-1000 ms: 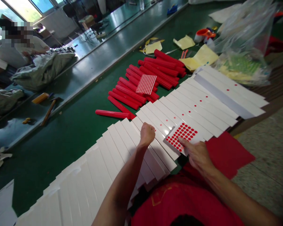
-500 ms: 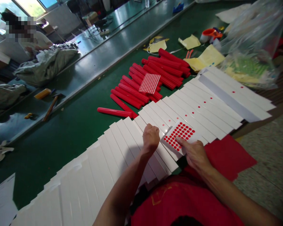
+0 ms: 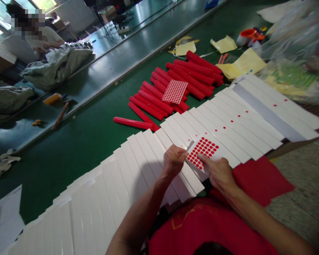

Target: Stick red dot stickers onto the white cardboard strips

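Observation:
A long row of overlapping white card strips [image 3: 138, 166] runs across the green table; those to the right carry small red dots. On them lies a sheet of red dot stickers [image 3: 203, 150]. My right hand [image 3: 219, 173] rests on that sheet's near edge, forefinger stretched over the dots. My left hand [image 3: 175, 161] is curled, fingertips pinched at the sheet's left edge; what they pinch is too small to make out.
A pile of red ribbed tubes [image 3: 180, 88] lies beyond the strips with a second sticker sheet [image 3: 174, 91] on top. Yellow papers [image 3: 241, 63], a tape dispenser [image 3: 248, 35] and plastic bags [image 3: 295, 67] sit far right. A hammer [image 3: 60, 115] lies on the grey belt; another person [image 3: 42, 39] works far left.
My left hand moved from the white strips rightward to the edge of the sticker sheet. The right hand stayed on the sheet.

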Available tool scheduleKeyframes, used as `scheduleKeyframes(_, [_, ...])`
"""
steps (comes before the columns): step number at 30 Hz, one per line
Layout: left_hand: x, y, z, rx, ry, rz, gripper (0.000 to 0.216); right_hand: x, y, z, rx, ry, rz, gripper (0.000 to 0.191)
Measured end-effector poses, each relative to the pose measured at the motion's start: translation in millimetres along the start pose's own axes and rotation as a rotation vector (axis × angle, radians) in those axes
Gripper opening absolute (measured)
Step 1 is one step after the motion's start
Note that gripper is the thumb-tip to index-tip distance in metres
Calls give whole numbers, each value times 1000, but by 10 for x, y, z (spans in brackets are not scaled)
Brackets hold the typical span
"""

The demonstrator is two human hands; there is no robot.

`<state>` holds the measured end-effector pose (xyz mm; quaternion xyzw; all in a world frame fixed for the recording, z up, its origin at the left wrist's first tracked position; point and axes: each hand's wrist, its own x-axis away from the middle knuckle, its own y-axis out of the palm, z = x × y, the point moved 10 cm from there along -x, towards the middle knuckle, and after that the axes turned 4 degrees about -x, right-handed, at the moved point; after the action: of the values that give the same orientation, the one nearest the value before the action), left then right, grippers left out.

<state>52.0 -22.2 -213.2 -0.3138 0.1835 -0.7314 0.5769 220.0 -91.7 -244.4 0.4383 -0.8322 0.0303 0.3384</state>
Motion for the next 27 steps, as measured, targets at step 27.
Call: scheduleKeyframes(27, [-184,17,29,-751,253,-83,19,-74,-46,-4,10,-18,3,29])
